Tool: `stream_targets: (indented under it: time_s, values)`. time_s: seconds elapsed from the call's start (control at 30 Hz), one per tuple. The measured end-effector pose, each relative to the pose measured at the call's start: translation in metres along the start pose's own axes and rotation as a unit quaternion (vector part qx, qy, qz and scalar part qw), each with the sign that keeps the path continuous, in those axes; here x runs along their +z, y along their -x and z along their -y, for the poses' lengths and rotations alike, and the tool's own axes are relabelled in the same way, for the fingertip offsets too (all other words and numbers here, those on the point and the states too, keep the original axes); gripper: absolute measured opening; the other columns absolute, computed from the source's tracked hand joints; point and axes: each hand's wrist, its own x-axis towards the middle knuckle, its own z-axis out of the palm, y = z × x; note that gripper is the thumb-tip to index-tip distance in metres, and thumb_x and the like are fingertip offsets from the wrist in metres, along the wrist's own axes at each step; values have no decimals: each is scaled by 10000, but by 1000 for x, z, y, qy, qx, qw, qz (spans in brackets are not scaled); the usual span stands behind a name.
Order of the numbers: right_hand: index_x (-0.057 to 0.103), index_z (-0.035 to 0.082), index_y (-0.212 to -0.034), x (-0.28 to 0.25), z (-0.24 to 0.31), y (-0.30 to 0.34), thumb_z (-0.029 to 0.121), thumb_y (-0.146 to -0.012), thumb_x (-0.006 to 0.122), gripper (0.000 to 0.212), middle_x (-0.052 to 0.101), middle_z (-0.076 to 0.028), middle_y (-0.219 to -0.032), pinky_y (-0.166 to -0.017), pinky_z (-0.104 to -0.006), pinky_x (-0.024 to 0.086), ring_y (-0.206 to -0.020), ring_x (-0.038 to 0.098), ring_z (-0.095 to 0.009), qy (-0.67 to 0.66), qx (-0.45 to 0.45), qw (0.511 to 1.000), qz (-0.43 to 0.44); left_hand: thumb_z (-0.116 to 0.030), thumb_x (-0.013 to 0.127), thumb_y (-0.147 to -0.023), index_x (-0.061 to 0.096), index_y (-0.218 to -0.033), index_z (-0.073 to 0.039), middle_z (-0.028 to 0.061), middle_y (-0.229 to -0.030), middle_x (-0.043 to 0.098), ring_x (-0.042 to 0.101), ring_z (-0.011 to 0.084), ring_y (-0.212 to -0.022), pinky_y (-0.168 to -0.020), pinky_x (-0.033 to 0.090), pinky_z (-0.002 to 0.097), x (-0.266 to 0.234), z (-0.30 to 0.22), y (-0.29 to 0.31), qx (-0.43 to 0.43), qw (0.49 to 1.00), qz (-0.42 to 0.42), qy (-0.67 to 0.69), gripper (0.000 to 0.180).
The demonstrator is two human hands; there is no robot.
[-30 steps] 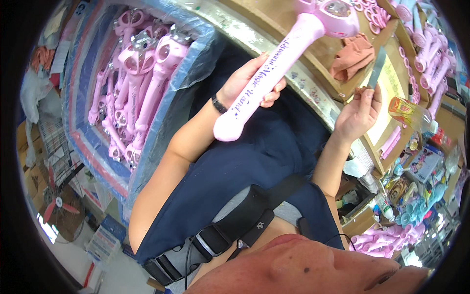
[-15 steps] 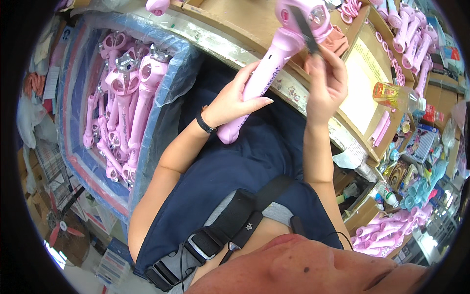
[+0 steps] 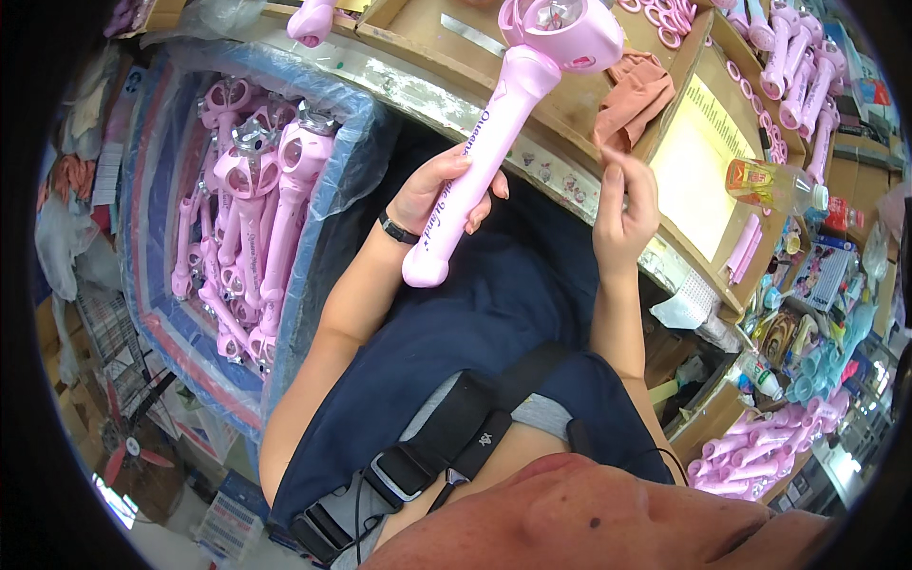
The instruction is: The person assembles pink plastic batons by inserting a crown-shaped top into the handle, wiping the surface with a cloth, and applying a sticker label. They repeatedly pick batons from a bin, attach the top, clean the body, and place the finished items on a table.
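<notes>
My left hand [image 3: 446, 195] is wrapped around the handle of a pink toy wand [image 3: 486, 157]. The wand slants up to the right, its round cage-like head [image 3: 562, 30] over the cardboard tray and its rounded end towards my lap. To the right, apart from the wand, is my right hand [image 3: 629, 211], loosely curled with its index finger stretched up; nothing shows in it. A thin flat metal strip [image 3: 472, 34] lies in the cardboard tray [image 3: 404, 21] left of the wand's head. Beyond my right fingertips lies an orange-brown cloth [image 3: 635, 95].
At left, a blue plastic-lined bin [image 3: 351, 119] holds several pink wands. Another pink piece [image 3: 311, 21] sits at the table's far edge. Rightward are a yellow sheet [image 3: 708, 142], pink rings [image 3: 669, 36], a clear bottle [image 3: 771, 185] and piles of pink wand parts [image 3: 760, 451].
The dark flat blade has left my right hand, which has drawn down and away from the wand's head. My left hand has turned the wand, showing more of its lettering, and its head has lowered slightly.
</notes>
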Motion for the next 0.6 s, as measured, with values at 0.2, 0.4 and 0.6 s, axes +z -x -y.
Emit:
stream_targets:
  time_s: [0.2, 0.4, 0.6]
  values:
    - [658, 9, -931, -18, -1, 38, -24, -820, 604, 128, 624, -125, -842, -709, -324, 473, -762, 591, -261, 35, -4, 998, 46, -321, 506, -887, 216, -1406, 37, 204, -939, 578, 581, 199, -518, -423, 490, 290, -1, 8, -3, -23, 999, 30, 36, 694]
    - [663, 32, -918, -3, 5, 26, -8, -764, 642, 161, 632, -112, -823, -664, -352, 473, -735, 592, -285, 7, -57, 994, 93, -369, 474, -890, 174, -1428, 46, 199, -923, 568, 549, 172, -491, -383, 447, 268, 4, 13, -2, -18, 998, 31, 54, 743]
    - [658, 52, -918, -3, 8, 39, 27, -724, 684, 197, 623, -89, -779, -633, -353, 474, -714, 600, -269, -8, -91, 983, 162, -375, 482, -883, 172, -1432, 44, 188, -926, 553, 525, 178, -470, -372, 442, 271, 0, 18, -1, -10, 998, 22, 53, 757]
